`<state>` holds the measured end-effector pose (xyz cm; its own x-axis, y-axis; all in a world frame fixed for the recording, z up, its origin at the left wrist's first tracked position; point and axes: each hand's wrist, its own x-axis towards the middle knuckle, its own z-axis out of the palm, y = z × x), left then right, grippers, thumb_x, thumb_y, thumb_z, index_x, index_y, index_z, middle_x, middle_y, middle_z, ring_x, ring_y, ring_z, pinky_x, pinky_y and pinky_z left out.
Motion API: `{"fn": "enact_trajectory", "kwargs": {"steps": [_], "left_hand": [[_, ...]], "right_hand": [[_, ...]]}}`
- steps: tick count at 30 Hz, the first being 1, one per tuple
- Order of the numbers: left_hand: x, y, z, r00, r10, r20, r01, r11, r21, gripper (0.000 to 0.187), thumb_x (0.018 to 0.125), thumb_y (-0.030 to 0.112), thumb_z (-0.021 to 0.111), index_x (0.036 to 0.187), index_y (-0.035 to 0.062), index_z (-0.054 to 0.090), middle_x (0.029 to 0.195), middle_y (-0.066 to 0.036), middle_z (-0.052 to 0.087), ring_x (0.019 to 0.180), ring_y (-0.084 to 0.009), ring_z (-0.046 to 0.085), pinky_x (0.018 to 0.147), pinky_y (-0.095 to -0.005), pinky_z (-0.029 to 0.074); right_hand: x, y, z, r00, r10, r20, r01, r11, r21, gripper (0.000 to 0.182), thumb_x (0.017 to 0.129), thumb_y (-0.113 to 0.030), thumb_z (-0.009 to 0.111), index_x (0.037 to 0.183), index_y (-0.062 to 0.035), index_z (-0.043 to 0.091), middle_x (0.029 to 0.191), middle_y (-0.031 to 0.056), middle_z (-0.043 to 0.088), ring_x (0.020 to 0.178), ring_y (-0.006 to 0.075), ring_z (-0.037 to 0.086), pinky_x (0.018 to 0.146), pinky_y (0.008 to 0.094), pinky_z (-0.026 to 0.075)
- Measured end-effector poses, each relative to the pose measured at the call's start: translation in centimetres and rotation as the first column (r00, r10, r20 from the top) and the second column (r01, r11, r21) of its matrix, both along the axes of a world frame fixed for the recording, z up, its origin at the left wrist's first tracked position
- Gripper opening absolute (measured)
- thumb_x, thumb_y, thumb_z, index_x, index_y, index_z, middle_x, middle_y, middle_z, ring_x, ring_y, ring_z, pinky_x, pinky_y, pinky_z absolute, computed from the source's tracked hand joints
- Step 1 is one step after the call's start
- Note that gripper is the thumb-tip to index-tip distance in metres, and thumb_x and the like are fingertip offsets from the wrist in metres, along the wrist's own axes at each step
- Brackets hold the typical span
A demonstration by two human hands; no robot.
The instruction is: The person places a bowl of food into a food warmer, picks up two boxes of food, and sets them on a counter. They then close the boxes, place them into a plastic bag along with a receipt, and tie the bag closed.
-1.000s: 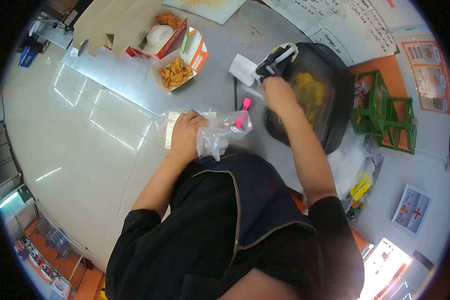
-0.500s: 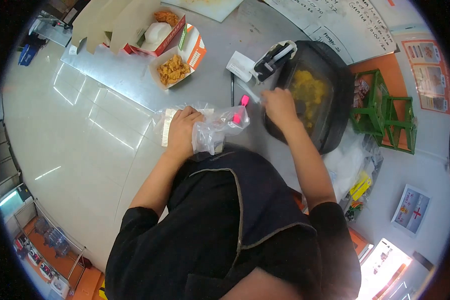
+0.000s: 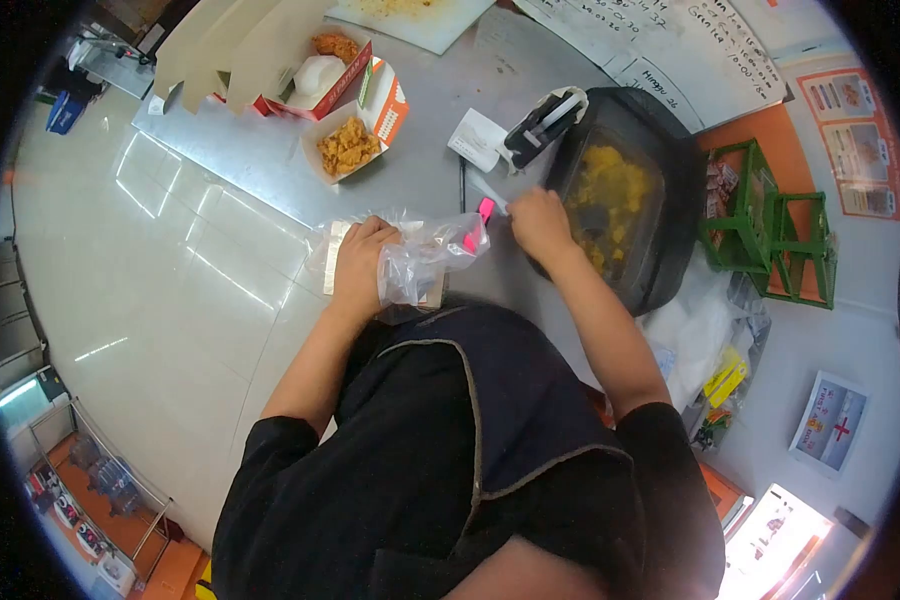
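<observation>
My left hand (image 3: pixel 367 262) lies over a clear plastic bag (image 3: pixel 415 262) at the table's front edge, its fingers bent over a flat pale item (image 3: pixel 334 262) partly covered by the bag. A pink object (image 3: pixel 478 226) shows at the bag's right end. My right hand (image 3: pixel 538 222) is closed at the left side of a black tub (image 3: pixel 675 235) with yellow food in it. From its fingertips a translucent white strip (image 3: pixel 487 190) runs up and left. Above it sit a black tape dispenser (image 3: pixel 545 125) and a white paper slip (image 3: pixel 477 139).
Toward the upper left are an open box with fried chicken and a white lump (image 3: pixel 317 75) and a carton of fried pieces (image 3: pixel 348 147). A white board (image 3: pixel 410 20) lies at the top edge. Green racks (image 3: pixel 760 225) stand on the right.
My right hand has moved slightly left and down, toward the bag, with the white strip at its fingers. My left hand has stayed at the bag.
</observation>
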<state>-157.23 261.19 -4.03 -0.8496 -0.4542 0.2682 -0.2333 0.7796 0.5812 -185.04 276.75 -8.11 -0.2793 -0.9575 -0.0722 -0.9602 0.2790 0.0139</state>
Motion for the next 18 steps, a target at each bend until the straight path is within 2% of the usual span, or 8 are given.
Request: {"fn": "enact_trajectory", "kwargs": {"steps": [4, 6, 10, 12, 14, 18], "left_hand": [[0.0, 0.0, -0.6, 1.000, -0.018, 0.005, 0.019, 0.998, -0.055, 0.027, 0.066, 0.026, 0.074, 0.083, 0.0076, 0.064, 0.088, -0.006, 0.067, 0.094, -0.0282, 0.059, 0.081, -0.0411, 0.045], [0.1, 0.1, -0.4, 1.000, -0.023, 0.007, 0.024, 0.998, -0.062, 0.027, 0.066, 0.025, 0.074, 0.083, 0.0074, 0.064, 0.088, -0.006, 0.067, 0.094, -0.0282, 0.059, 0.081, -0.0412, 0.045], [0.3, 0.3, -1.0, 0.999, 0.031, 0.011, -0.031, 0.997, 0.065, 0.027, 0.068, 0.019, 0.075, 0.089, 0.0056, 0.066, 0.093, -0.010, 0.066, 0.096, -0.0315, 0.058, 0.086, -0.0416, 0.045], [0.2, 0.4, -0.9, 0.997, 0.072, -0.006, -0.071, 0.991, 0.116, 0.028, 0.069, 0.017, 0.074, 0.092, 0.0049, 0.066, 0.096, -0.012, 0.065, 0.098, -0.0328, 0.058, 0.089, -0.0419, 0.045], [-0.4, 0.5, 1.2, 0.999, -0.010, 0.036, 0.010, 1.000, -0.015, 0.029, 0.073, 0.016, 0.073, 0.098, 0.0034, 0.066, 0.103, -0.014, 0.063, 0.102, -0.0355, 0.057, 0.094, -0.0428, 0.044], [-0.7, 1.3, 4.2, 1.000, 0.022, -0.022, -0.021, 1.000, 0.014, 0.030, 0.076, 0.017, 0.073, 0.101, 0.0023, 0.066, 0.104, -0.013, 0.064, 0.109, -0.0361, 0.056, 0.098, -0.0454, 0.042]], "right_hand": [[0.1, 1.0, 2.0, 0.999, 0.045, -0.010, -0.045, 0.999, -0.016, 0.016, 0.084, -0.008, 0.059, 0.082, -0.0096, 0.075, 0.089, 0.0092, 0.071, 0.099, 0.0299, 0.064, 0.084, 0.0447, 0.047], [-0.4, 1.3, 4.0, 1.000, -0.015, 0.027, 0.017, 0.999, -0.049, 0.013, 0.081, -0.008, 0.062, 0.082, -0.0108, 0.075, 0.089, 0.0088, 0.071, 0.100, 0.0296, 0.063, 0.085, 0.0458, 0.047], [-1.0, 2.9, 9.9, 0.995, -0.090, 0.054, 0.092, 0.995, -0.039, 0.013, 0.079, -0.010, 0.067, 0.088, -0.0090, 0.076, 0.091, 0.0108, 0.070, 0.099, 0.0306, 0.062, 0.086, 0.0442, 0.048], [-1.5, 4.2, 12.0, 0.964, -0.161, 0.212, 0.194, 0.970, -0.144, 0.018, 0.080, -0.011, 0.070, 0.096, -0.0058, 0.076, 0.093, 0.0129, 0.068, 0.097, 0.0318, 0.061, 0.087, 0.0422, 0.048], [-1.9, 5.2, 13.1, 0.949, -0.168, 0.268, 0.228, 0.950, -0.212, 0.018, 0.082, -0.011, 0.070, 0.098, -0.0046, 0.076, 0.094, 0.0133, 0.067, 0.096, 0.0320, 0.060, 0.086, 0.0415, 0.049], [-1.4, 6.7, 14.2, 0.924, -0.171, 0.342, 0.303, 0.874, -0.380, 0.014, 0.089, -0.008, 0.069, 0.100, -0.0024, 0.075, 0.096, 0.0128, 0.065, 0.097, 0.0315, 0.060, 0.086, 0.0396, 0.049]]}}
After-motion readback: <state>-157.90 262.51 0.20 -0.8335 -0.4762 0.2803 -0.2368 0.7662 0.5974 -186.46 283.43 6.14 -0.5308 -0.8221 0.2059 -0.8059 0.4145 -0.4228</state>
